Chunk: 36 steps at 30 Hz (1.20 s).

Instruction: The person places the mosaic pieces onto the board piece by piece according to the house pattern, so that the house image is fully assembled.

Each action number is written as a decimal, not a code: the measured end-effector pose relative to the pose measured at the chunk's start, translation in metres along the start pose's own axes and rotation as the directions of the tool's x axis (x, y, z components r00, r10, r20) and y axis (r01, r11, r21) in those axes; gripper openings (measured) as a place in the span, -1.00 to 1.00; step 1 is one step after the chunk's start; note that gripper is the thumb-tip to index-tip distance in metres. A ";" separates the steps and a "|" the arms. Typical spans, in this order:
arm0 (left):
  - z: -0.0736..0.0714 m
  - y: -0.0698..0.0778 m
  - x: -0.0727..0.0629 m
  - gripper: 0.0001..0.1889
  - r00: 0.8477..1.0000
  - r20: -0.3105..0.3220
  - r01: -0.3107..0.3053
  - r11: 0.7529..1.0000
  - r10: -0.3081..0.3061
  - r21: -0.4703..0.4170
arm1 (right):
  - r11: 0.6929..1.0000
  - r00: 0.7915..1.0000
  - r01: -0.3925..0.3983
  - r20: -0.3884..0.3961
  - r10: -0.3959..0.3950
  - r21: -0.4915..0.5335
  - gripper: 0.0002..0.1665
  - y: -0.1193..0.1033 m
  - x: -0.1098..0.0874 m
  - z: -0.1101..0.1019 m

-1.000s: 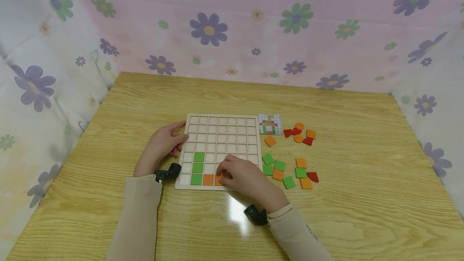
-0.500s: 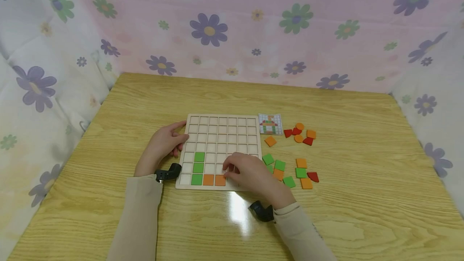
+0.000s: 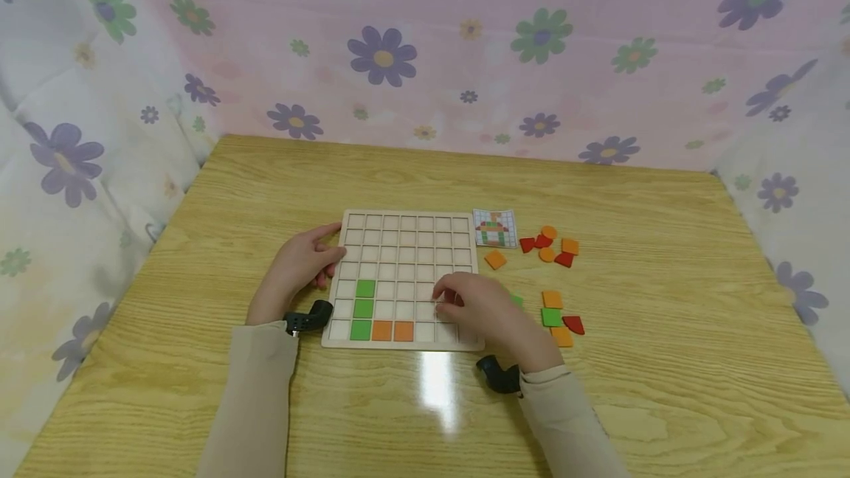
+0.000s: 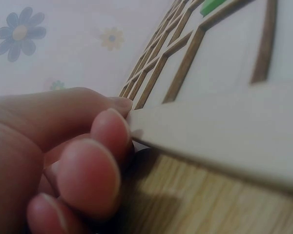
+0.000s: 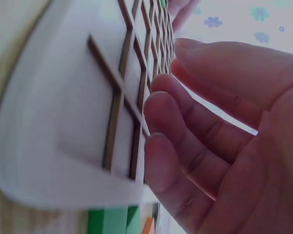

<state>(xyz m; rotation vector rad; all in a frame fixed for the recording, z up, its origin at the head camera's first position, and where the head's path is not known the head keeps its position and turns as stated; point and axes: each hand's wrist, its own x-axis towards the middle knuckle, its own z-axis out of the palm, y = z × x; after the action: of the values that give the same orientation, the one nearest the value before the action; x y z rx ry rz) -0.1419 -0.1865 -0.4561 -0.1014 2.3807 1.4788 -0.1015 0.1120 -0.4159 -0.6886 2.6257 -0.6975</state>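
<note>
A pale wooden grid board [image 3: 406,269] lies on the table. Three green tiles [image 3: 364,308] stand in one column of it, with two orange tiles [image 3: 392,330] beside the lowest one. My left hand [image 3: 299,264] holds the board's left edge; in the left wrist view the fingers [image 4: 90,170] are bent beside that edge, a digit tip at the rim. My right hand [image 3: 481,308] hovers over the board's lower right cells, fingers loosely bent, thumb apart, nothing between them. It hides most of the nearby green tiles.
A small printed pattern card [image 3: 494,229] lies by the board's upper right corner. Right of it are red pieces [image 3: 564,260], orange discs [image 3: 547,254] and an orange square [image 3: 495,260]. Lower down lie orange squares, a green square [image 3: 551,317] and a red piece [image 3: 574,325].
My right hand has let go of the second orange tile, now in the bottom row, and moved right and slightly away across the board. My left hand has stayed in place.
</note>
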 end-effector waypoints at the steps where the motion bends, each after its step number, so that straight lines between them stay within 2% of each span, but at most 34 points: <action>1: 0.000 0.000 0.000 -0.43 1.000 -0.001 -0.002 1.000 0.002 -0.003 | 1.000 1.000 -0.009 -0.004 0.009 0.003 -0.88 0.002 0.000 -0.001; 16: 0.000 -0.001 -0.002 -0.42 1.000 0.008 0.004 1.000 -0.004 -0.027 | 0.990 0.990 -0.136 -0.026 0.137 0.027 -0.83 0.032 -0.008 -0.019; 27: 0.000 -0.001 0.000 -0.43 1.000 -0.002 -0.015 1.000 0.015 -0.018 | 0.981 0.985 -0.168 -0.011 0.170 0.098 -0.81 0.048 -0.013 -0.027; 36: 0.000 -0.002 0.000 -0.43 1.000 -0.003 -0.013 1.000 0.013 -0.022 | 0.976 0.981 -0.194 0.025 0.192 0.097 -0.78 0.059 -0.017 -0.032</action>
<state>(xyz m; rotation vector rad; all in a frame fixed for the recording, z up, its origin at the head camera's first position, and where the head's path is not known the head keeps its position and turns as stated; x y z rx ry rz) -0.1414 -0.1876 -0.4576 -0.0936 2.3724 1.5115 -0.1230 0.1778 -0.4176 -0.4020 2.5792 -0.7549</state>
